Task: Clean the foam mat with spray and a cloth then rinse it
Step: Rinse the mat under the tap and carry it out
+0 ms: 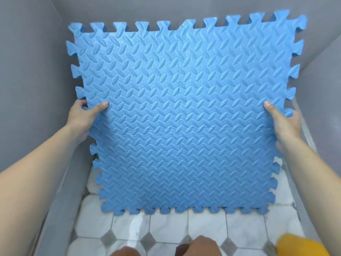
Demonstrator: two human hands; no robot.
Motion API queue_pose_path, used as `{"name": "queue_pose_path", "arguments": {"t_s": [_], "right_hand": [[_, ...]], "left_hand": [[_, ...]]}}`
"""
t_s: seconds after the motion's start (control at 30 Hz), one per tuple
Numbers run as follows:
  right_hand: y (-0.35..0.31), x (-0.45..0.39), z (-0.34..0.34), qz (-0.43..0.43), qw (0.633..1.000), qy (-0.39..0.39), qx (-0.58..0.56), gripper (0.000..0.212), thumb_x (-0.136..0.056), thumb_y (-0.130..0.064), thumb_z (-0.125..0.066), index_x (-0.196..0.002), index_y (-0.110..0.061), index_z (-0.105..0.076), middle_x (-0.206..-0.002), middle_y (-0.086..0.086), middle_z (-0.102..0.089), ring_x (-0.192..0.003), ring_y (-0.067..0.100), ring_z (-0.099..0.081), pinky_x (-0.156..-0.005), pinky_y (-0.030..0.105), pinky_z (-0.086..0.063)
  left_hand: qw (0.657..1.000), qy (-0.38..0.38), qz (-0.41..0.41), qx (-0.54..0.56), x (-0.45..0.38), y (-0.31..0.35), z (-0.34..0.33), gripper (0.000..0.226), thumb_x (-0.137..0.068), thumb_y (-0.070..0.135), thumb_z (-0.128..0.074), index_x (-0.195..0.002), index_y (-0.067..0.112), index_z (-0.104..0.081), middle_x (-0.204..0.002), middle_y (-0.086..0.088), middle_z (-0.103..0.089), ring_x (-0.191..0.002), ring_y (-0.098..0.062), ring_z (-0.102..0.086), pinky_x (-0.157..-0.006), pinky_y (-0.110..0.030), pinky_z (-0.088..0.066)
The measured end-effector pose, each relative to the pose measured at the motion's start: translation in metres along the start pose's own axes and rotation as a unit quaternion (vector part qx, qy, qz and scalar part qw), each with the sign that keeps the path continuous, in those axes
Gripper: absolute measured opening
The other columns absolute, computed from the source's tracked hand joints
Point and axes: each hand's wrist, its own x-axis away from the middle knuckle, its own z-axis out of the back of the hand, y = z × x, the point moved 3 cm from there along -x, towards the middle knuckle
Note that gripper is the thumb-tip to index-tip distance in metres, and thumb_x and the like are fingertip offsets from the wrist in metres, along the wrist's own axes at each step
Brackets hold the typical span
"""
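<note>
The blue foam mat (184, 115), 4 tiles locked together, stands upright between the 2 hands. The left hand (86, 115) grips its left edge, the right hand (284, 124) its right edge, thumbs on the front. Its bottom edge hangs just above the tiled floor (166, 230), which looks wet. No spray or cloth shows, so I cannot tell whether scrubbing is done.

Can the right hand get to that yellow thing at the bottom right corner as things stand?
Probably not yet: the right hand is gripping the foam mat at its edge, sharing its hold with the left hand. The yellow object lies unobstructed below, but letting go comes first.
</note>
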Motion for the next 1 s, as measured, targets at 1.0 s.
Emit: {"name": "queue_pose_path", "arguments": {"t_s": [1.0], "right_hand": [[-0.607,0.256,0.132,0.061,0.993,-0.101,-0.003,0.056,-0.074,-0.049,-0.079,-0.107,-0.031,-0.038,-0.107,0.002,-0.056,-0.091,0.02,-0.055,-0.079,0.035,-0.043]], "left_hand": [[0.988,0.151,-0.015,0.035,0.274,0.52,0.333,0.069,-0.079,0.04,-0.074,-0.132,0.006,-0.044,-0.13,-0.012,-0.053,-0.118,-0.028,-0.054,-0.095,-0.039,-0.046]]}}
